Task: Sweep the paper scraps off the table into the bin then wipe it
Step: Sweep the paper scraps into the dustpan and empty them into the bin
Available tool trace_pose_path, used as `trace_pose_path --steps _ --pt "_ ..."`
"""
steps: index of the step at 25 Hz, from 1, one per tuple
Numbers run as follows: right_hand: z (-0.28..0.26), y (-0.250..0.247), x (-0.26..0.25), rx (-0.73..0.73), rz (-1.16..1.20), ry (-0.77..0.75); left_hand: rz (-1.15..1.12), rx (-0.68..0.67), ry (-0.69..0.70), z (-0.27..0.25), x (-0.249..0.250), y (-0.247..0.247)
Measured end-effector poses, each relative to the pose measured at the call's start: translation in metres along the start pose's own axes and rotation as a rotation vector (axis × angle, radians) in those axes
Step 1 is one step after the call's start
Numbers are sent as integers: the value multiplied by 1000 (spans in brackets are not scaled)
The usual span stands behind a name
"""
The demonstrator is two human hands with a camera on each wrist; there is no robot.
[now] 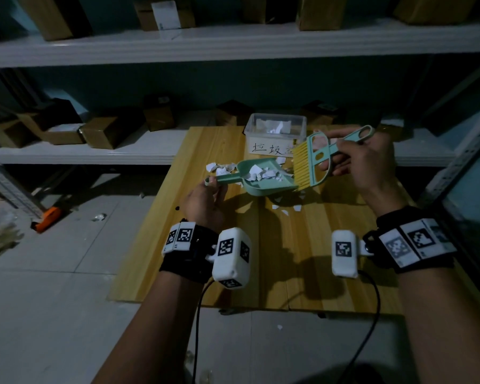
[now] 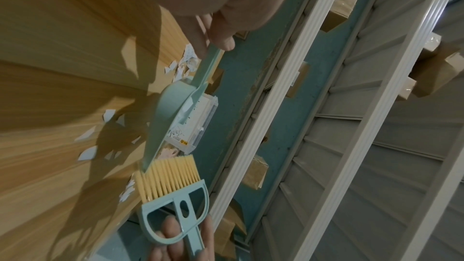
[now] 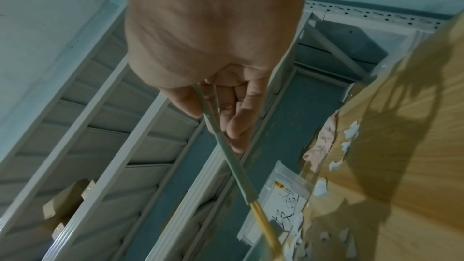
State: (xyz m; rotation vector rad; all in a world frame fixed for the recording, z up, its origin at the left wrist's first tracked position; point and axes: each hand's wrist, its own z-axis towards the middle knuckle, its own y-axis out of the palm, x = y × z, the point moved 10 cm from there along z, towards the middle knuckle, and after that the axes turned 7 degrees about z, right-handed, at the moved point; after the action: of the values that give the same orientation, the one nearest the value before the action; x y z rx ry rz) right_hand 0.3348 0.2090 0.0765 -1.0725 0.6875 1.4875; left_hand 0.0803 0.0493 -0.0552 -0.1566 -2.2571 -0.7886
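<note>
The wooden surface carries a clear plastic bin at its far edge. The left hand grips the handle of a green dustpan heaped with paper scraps. The right hand clasps a yellow-bristled brush, bristles touching the pan's lip. Loose scraps lie just beside the pan.

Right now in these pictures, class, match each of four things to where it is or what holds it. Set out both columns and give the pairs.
Things:
1. dustpan
2. brush
3. clear bin
4. loose scraps

Places:
A. at the table's far edge
B. held by the right hand
C. on the table, near side of the dustpan
D. held by the left hand, carrying scraps

Pairs: 1-D, 2-B, 3-A, 4-C
</note>
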Motion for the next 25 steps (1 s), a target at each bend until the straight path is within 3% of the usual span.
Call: trace_pose_path --steps 5,11,16,25 --pt "0 0 -6 14 108 -6 12 13 11 0 0 0" --pt "-1 2 1 21 -19 11 24 -2 28 0 1 3" --pt "-1 2 -9 2 77 -20 26 10 36 0 3 2" --pt "1 1 3 12 -88 -6 7 35 12 -6 4 -1"
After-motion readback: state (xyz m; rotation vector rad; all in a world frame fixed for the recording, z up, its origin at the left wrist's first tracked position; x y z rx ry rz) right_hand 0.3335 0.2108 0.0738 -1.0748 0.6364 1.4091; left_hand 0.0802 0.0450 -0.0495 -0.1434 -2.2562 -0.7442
